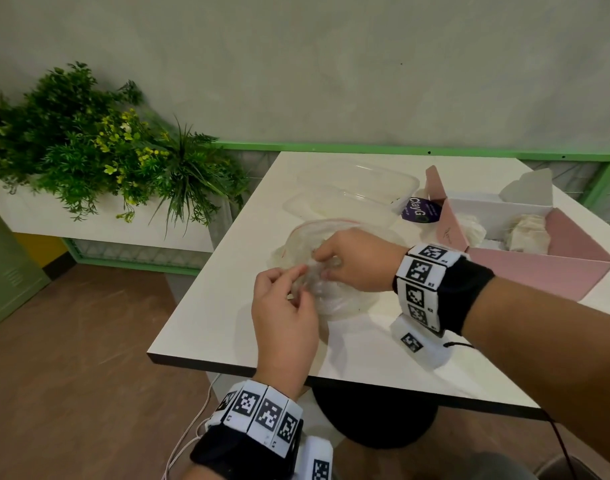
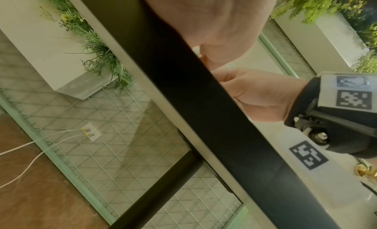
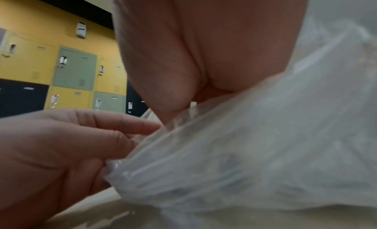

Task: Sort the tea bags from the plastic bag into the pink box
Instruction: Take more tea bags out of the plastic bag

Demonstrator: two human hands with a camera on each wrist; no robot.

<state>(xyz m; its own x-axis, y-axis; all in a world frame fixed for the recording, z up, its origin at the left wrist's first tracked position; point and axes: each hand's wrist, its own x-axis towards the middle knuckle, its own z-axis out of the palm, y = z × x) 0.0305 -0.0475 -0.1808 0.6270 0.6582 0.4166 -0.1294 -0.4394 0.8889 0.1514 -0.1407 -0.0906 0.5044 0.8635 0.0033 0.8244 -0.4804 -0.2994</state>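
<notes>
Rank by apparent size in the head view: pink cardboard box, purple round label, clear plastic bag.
1. pink cardboard box, though the frame edge crops it
2. clear plastic bag, partly hidden by hands
3. purple round label

Thin, crinkled clear plastic bag [image 1: 326,289] – glossy; smooth white bench [image 1: 234,320], matt pink card box [image 1: 539,271], clear glossy plastic tub [image 1: 359,188].

plastic bag [image 1: 331,292] on table [image 1: 210,323], pink box [image 1: 539,268] right, containers [image 1: 359,192] behind.
</notes>
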